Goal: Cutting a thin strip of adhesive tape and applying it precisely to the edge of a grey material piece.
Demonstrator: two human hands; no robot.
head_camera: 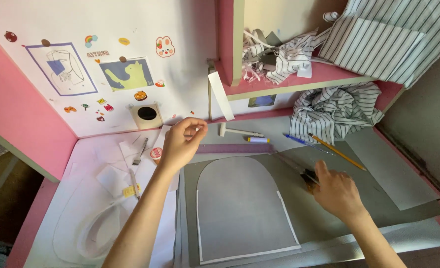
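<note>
On the pink desk (41, 198), seen from the head camera, a grey sheet (324, 218) lies flat with an arch-shaped grey piece (240, 203) on top of it, edged along its sides and bottom by a thin white strip.

Right hand (336, 191) rests on the sheet just right of the arch. Its fingers are curled around the dark handles of scissors (307, 174), whose blades point up and left toward the top of the arch.

Left hand (180, 144) is raised above the desk, over the arch's upper left corner. Its thumb and forefinger are pinched together; whether anything is between them I cannot tell.

Beyond the arch lies a purple ruler (235, 148), and past that a white-handled tool (240, 131). A blue pen (299, 141) and a yellow pencil (336, 152) lie on the sheet's upper right, near a bundle of striped cloth (334, 111). Left of the sheet, on white paper (81, 188), lie a small fork-like tool (139, 151) and a round tape roll (155, 153). More striped cloth (378, 34) sits on the shelf above.
</note>
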